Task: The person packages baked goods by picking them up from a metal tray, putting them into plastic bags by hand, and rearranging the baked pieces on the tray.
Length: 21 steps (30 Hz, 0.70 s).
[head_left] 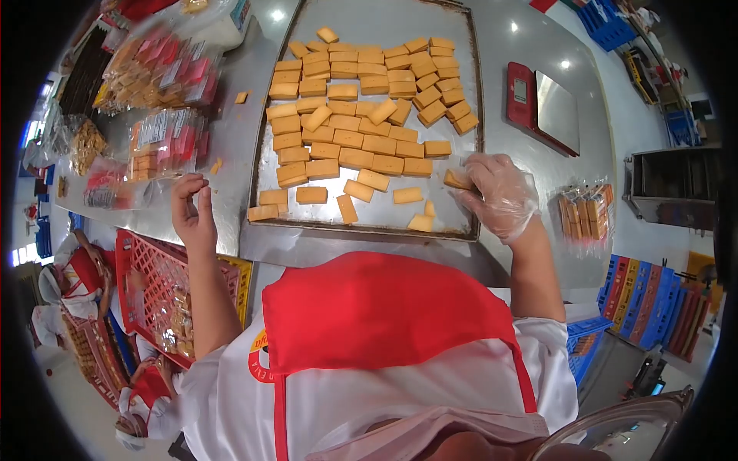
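A metal tray [307, 217] holds many small rectangular golden biscuits [356, 158], loosely in rows, with a few broken ones near its front edge. My right hand [501, 197], in a clear plastic glove, is at the tray's front right corner, with its fingers closed on a biscuit [457, 179]. Bare, my left hand [194, 207] hovers left of the tray, near the table's front edge; its fingers are bent and apart with nothing between them. Below the left hand's nearest packs lie small crumbs [216, 165].
Filled biscuit packs [165, 142] lie left of the tray. A red scale [541, 109] stands at the right, a wrapped pack [586, 213] in front of it. A red crate [157, 284] is below the table at left. Co-workers [81, 276] are at far left.
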{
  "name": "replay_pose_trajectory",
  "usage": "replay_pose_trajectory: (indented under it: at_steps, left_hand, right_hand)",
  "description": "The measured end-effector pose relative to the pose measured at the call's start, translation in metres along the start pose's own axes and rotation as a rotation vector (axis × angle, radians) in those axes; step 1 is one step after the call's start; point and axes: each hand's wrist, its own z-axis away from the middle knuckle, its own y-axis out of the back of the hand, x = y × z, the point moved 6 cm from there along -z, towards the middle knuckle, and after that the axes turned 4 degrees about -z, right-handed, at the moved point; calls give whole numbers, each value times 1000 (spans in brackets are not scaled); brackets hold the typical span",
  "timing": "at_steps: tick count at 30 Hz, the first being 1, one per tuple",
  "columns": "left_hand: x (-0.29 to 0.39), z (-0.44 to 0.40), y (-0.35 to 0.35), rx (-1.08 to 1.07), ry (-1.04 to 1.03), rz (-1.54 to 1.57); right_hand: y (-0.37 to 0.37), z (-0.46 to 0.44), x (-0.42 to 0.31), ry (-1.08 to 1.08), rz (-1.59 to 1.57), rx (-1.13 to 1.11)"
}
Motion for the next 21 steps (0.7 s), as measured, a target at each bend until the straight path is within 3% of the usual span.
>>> replay_pose_trajectory:
  at_steps: [4,7,11,21]
  left_hand:
    - [-44,26,-3,16,107,71]
    - [-52,31,-11,-24,119,-5]
    - [-54,28,-13,-47,202,92]
    - [-63,29,-16,-67,304,199]
  right_hand:
    - [-8,2,7,-83,4,-222]
    - [7,-18,-15,74,-223,86]
    - [-27,-33,-25,178,-304,34]
    - [-32,-19,-18,-21,-411,-56]
